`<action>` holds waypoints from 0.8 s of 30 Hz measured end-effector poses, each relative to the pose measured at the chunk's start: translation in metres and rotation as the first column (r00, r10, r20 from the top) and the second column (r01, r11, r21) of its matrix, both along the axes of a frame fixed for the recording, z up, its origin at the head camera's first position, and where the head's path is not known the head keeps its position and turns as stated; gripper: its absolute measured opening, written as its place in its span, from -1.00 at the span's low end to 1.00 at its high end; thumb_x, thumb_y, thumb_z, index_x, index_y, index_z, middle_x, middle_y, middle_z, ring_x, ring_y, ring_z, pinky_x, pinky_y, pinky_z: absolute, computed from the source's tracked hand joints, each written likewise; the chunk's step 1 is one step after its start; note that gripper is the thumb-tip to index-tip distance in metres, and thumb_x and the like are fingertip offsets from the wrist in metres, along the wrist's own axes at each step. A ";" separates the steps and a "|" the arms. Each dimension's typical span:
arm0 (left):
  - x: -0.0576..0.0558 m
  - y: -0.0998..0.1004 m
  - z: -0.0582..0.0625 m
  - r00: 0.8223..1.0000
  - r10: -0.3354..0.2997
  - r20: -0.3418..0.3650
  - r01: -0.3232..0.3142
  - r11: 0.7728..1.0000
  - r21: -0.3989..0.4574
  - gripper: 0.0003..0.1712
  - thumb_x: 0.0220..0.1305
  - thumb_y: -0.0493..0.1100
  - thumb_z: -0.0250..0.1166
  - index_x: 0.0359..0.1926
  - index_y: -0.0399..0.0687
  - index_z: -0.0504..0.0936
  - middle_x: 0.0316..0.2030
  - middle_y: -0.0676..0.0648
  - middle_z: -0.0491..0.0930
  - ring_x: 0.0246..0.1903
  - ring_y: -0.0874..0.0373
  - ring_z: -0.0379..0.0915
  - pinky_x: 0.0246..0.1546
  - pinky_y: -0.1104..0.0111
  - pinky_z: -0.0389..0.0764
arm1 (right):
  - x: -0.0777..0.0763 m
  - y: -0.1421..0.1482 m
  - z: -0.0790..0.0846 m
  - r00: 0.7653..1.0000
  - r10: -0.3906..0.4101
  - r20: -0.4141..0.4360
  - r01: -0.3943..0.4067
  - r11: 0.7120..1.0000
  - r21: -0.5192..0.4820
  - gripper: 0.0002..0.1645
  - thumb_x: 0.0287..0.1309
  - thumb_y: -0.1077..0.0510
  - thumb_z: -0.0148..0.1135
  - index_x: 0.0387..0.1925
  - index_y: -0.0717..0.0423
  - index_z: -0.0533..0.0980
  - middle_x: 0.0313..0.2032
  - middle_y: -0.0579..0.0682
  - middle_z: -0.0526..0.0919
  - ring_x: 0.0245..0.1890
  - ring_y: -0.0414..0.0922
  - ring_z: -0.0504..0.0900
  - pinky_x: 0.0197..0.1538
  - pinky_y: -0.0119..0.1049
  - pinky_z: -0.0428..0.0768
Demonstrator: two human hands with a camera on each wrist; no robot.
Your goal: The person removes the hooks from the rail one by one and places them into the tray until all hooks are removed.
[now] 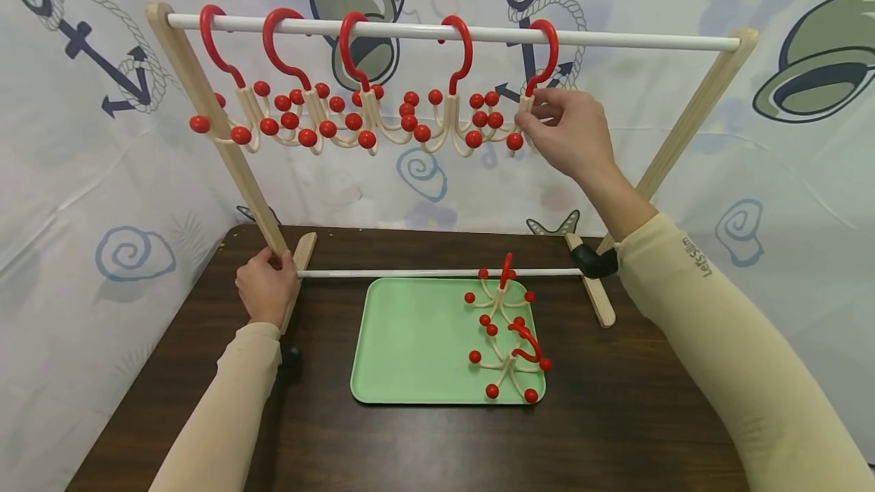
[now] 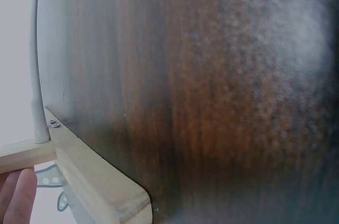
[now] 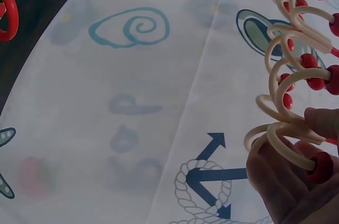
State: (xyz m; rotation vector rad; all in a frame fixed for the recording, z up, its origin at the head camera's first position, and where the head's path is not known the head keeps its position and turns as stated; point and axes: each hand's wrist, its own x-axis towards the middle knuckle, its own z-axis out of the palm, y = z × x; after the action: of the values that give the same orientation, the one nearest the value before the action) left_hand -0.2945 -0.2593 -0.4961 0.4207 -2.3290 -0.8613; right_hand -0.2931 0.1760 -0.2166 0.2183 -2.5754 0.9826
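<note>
right hand (image 1: 570,131) pinched the rightmost hanger (image 1: 555,44); left hand (image 1: 265,287) gripped left post (image 1: 244,181). soft, sway-free release looked best.

I see five red-hooked branching hangers (image 1: 369,108) on an upper white round rail (image 1: 636,39). Below, two similar hangers (image 1: 510,364) lie rightmost on a green rectangular tray (image 1: 410,340).

We note a pale wooden rack (image 1: 236,167) with white rods, standing upright. Along its far upper rod (image 1: 649,39): five cream hangers (image 1: 452,106) with red hooks and red ball-tipped arms, stems down; we see the rightmost hanger (image 1: 531,87) pinched by its stem. Two matching hangers (image 1: 509,364) lie on the right of a light-green rectangular tray (image 1: 410,344).
</note>
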 end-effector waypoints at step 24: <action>-0.002 -0.003 -0.004 0.999 0.003 -0.032 -0.003 1.000 -0.016 -0.68 0.31 -0.07 0.22 -0.27 -0.28 0.69 -0.47 -0.27 0.65 -0.44 -0.28 0.55 -0.33 -0.10 0.47 | 0.003 0.029 0.012 0.998 -0.045 -0.045 0.046 0.999 0.024 -0.48 0.29 -0.10 0.19 0.15 0.10 0.58 -0.02 0.07 0.70 -0.03 -0.03 0.66 -0.06 -0.25 0.58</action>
State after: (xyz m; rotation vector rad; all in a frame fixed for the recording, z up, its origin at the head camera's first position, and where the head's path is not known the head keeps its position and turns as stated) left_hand -0.2966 -0.2620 -0.5006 0.4004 -2.3036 -0.8416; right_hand -0.2903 0.2053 -0.2042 0.1856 -2.5424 0.9193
